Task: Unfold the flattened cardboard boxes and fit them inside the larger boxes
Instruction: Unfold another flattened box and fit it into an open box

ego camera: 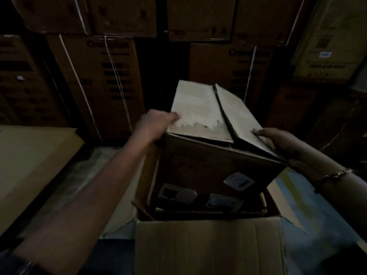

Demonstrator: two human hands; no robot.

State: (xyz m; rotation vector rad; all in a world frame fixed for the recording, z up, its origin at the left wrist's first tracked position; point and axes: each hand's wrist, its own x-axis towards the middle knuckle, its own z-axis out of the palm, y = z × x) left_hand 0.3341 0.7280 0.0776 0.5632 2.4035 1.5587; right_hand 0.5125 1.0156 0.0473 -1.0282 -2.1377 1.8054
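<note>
An unfolded brown cardboard box [210,167] stands partly inside a larger open box [208,245] in the centre of the dim view, tilted a little to the right. Its two pale top flaps are folded over, with a dark gap between them. My left hand [156,124] grips the top left corner of this inner box, thumb on the left flap. My right hand [278,141] holds the right flap at its near edge. White labels show on the inner box's near wall. The larger box's near flap hangs towards me.
Stacked printed cartons [95,82] with white straps form a wall behind. A flat tan cardboard sheet [29,167] lies at the left. Crumpled plastic film [95,171] covers the floor between it and the boxes. More cartons [329,42] rise at the right.
</note>
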